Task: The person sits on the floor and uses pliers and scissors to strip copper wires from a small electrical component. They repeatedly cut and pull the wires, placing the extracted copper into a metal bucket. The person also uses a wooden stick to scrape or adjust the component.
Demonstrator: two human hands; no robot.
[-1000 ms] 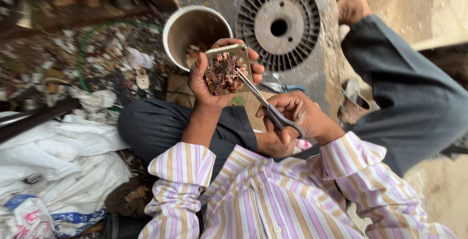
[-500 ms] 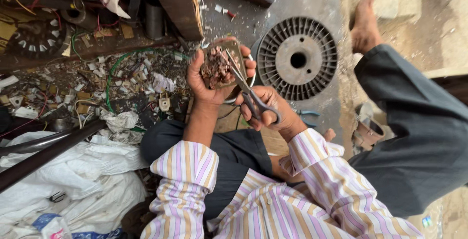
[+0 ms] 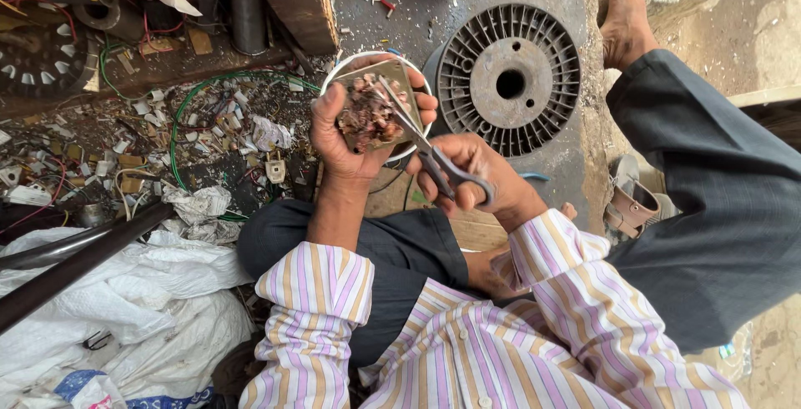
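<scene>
A: Largest items first?

B: White sacks [image 3: 108, 309] are lying at lower left, with a dark pipe [image 3: 75, 263] resting across them. A round grey finned spool [image 3: 509, 79] is sitting on the concrete, just beside the hands. A litter of scrap wire and plastic bits [image 3: 167, 142] is spreading out to the left.

A: And what is being handled?

B: The left hand [image 3: 350, 138] is gripping a small metal piece packed with reddish copper windings [image 3: 371, 113], fingers curled round its edges, directly over a white bucket [image 3: 334, 75] and hiding most of it. The right hand [image 3: 480, 175] is holding scissors [image 3: 430, 150], fingers closed through the handles, blades poking into the windings.
</scene>
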